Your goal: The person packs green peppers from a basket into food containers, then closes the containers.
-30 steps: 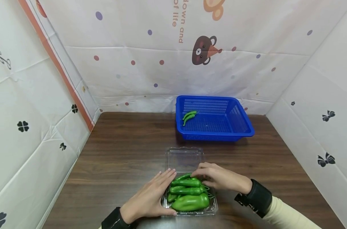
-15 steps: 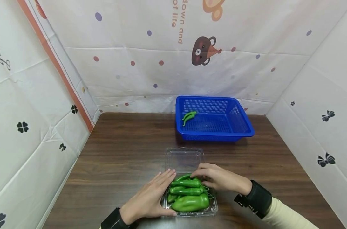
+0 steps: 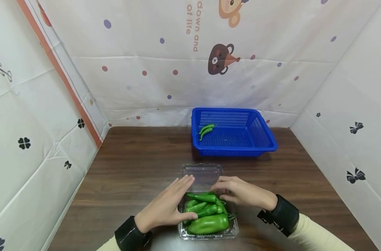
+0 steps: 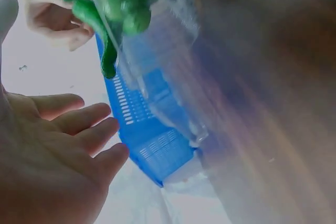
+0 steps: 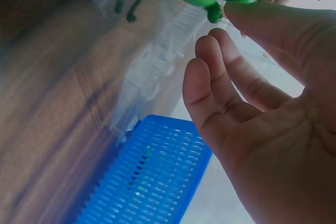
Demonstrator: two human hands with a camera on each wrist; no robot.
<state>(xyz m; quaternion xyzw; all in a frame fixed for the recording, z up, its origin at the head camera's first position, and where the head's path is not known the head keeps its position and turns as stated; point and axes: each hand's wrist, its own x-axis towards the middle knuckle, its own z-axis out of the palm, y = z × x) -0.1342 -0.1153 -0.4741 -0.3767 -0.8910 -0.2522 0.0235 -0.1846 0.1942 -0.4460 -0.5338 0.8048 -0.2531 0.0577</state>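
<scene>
A clear plastic clamshell box (image 3: 232, 232) with its lid (image 3: 202, 173) folded back lies on the brown table near me. It holds several green peppers (image 3: 207, 223). My left hand (image 3: 173, 204) lies flat against the box's left side with straight fingers, its thumb over the peppers. My right hand (image 3: 232, 191) is at the box's far right corner, its fingertips pinching the end of the top pepper (image 3: 204, 197). In the right wrist view my fingers (image 5: 231, 11) meet a pepper stem (image 5: 212, 11).
A blue plastic basket (image 3: 234, 152) stands at the back of the table with two thin green chillies (image 3: 206, 129) in its left corner. Printed white sheets wall in the table on three sides. Bare wood (image 3: 131, 167) lies left of the box.
My left hand has slid forward along the box's side. The top peppers have shifted and tilted under my right fingertips. The camera view has tipped slightly.
</scene>
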